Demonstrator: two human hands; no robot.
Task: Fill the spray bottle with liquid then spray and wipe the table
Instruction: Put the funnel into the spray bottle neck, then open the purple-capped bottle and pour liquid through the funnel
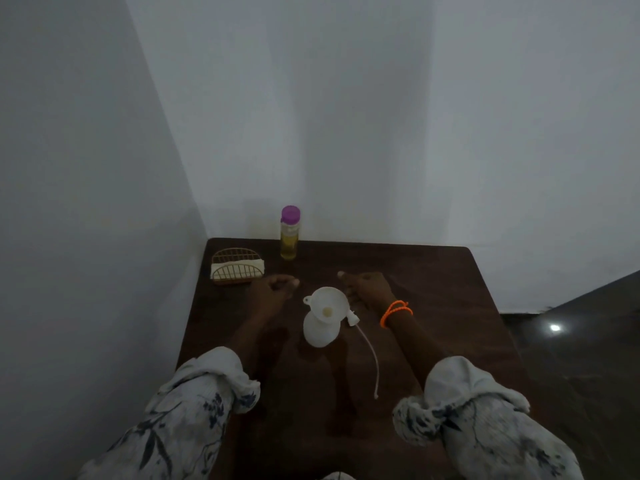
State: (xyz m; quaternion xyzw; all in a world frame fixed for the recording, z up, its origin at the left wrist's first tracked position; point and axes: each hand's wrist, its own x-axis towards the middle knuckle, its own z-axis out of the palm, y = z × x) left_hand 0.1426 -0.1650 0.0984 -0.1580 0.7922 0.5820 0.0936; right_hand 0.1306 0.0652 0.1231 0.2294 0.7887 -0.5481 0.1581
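Fingers of the left hand (277, 287) curl loosely, its grip holding nothing. Whether the right hand (367, 288) grasps anything, I cannot tell. Between them on the bench (433, 341) stands the white spray bottle (317, 330), funnel (327, 303) in its neck. Sprayer head (353, 319) lies at its 3 o'clock; liquid bottle (289, 233) stands at 12, napkin holder (237, 266) at 10.

Dim room, low light. Plain white walls (346, 116) meeting in a corner at left. Dark brown wooden table (433, 289) pushed into that corner, touching both walls. Dark glossy floor (588, 341) at right, carrying one small bright light reflection (555, 328).
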